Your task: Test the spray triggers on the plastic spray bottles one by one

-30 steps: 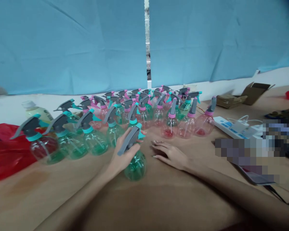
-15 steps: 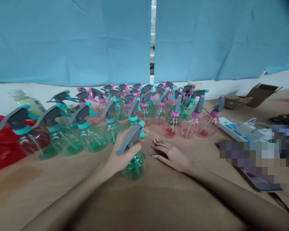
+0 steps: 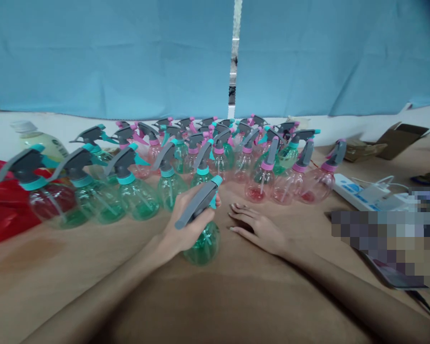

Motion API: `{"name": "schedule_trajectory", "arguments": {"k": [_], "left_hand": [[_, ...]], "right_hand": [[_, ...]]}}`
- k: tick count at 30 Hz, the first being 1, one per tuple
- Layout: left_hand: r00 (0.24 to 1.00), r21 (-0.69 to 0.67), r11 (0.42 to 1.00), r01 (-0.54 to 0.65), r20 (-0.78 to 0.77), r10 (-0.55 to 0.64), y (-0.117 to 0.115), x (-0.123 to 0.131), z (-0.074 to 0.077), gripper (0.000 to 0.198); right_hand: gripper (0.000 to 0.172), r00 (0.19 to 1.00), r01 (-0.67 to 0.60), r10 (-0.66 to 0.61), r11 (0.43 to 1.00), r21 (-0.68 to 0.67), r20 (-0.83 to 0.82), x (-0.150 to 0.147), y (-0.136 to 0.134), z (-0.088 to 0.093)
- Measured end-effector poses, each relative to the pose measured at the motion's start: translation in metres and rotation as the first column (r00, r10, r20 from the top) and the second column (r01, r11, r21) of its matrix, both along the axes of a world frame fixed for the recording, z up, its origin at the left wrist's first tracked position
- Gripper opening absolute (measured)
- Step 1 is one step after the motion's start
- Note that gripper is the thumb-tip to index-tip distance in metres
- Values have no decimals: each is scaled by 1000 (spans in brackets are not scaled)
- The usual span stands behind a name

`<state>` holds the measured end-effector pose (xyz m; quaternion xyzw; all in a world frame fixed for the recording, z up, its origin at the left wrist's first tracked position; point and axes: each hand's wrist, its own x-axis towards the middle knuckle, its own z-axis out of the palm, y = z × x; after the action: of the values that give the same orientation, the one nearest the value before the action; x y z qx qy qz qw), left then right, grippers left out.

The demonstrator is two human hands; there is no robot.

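Note:
My left hand [image 3: 186, 222] is wrapped round the neck of a green spray bottle [image 3: 205, 246] with a grey and teal trigger head. Its round, see-through body stands at the near side of the group, and my fingers hide its collar. To its right, my right hand [image 3: 261, 229] rests on the table [image 3: 236, 306] with its fingers stretched out, holding nothing. Beyond the hands stand green spray bottles [image 3: 139, 200] on the left and pink spray bottles [image 3: 256, 184] on the right, several of each. Many in the back rows are partly hidden.
At the right lie a white power strip [image 3: 354, 191] with plugs and a dark flat device [image 3: 383, 267], partly blurred out. Behind them is an open cardboard box [image 3: 403, 138]. On the left are a red plastic bag [image 3: 7, 205] and a large pale bottle [image 3: 39, 141]. Blue cloth [image 3: 129, 57] hangs behind.
The view has shifted slightly, so most things sit a little further right and higher. Both hands keep their pose, the left still round the green spray bottle.

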<state>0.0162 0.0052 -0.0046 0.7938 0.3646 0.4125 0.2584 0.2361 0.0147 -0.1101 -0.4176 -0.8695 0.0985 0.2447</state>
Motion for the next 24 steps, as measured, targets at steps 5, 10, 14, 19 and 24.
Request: {"name": "schedule_trajectory", "arguments": {"k": [5,10,14,19,24], "left_hand": [[999,-62,997,-36,22,37,-1,1,-1,23],[999,-108,993,-39,14,41,-5,3,0,30],[999,-118,992,-42,14,44,-6,3,1,33],[999,-112,993,-38,14,39,-6,3,1,34],[999,-105,994,-35,3,36,-5,2,1,37]], "right_hand": [[47,1000,8,-8,1000,-15,1,0,0,-1],[46,1000,-6,6,1000,-11,-14,1,2,-3],[46,1000,-7,7,1000,-13,-9,2,3,-5],[46,1000,-1,1,1000,-12,-14,2,3,-5],[47,1000,1,0,1000,-19,4,2,3,-5]]}}
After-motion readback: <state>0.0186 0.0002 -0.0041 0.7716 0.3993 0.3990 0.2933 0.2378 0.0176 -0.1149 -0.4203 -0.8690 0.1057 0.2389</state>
